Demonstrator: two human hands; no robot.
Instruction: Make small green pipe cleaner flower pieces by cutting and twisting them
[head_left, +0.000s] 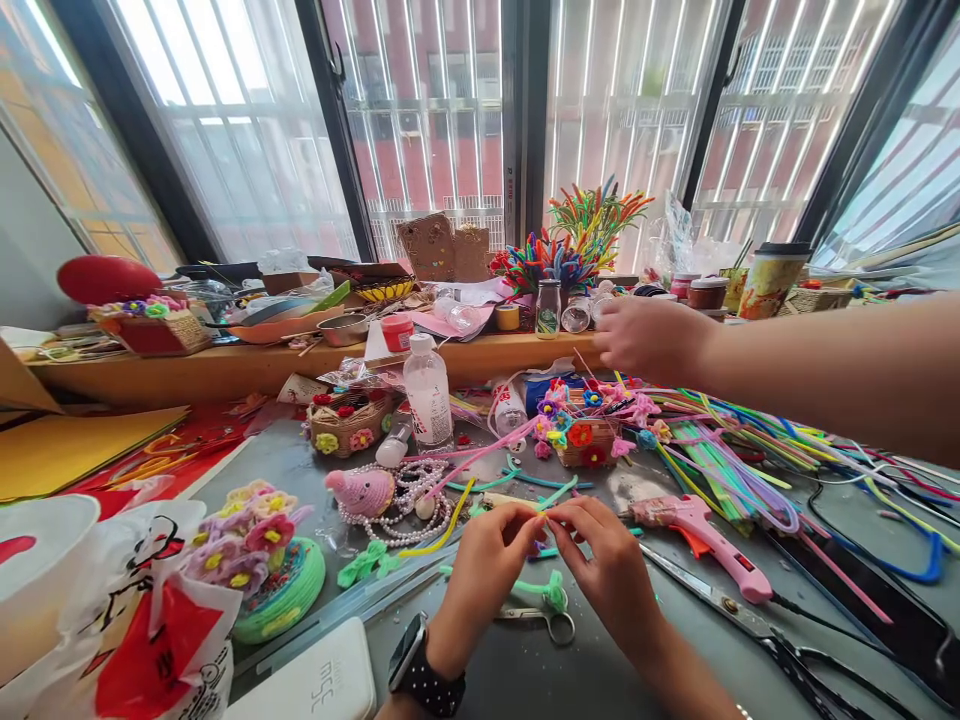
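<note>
My left hand (491,560), with a watch and dotted band at the wrist, is closed in a pinch. Its fingertips meet those of my right hand (600,560), also pinched. What they hold is too small and hidden to make out. A pale green pipe cleaner (562,492) shows just beyond the fingertips; I cannot tell whether it is held. Under the hands, a green pipe-cleaner piece (555,592) lies over small scissors (561,628). A pink glue gun (712,545) and large black-handled scissors (739,610) lie right of my right hand.
Another person's arm (675,340) reaches in from the right above the table. A bottle (428,395), a pink crocheted figure (364,492) and a flower basket (589,440) stand beyond my hands. Pipe-cleaner bundles (720,470) spread rightward. A white power bank (315,675) lies front left.
</note>
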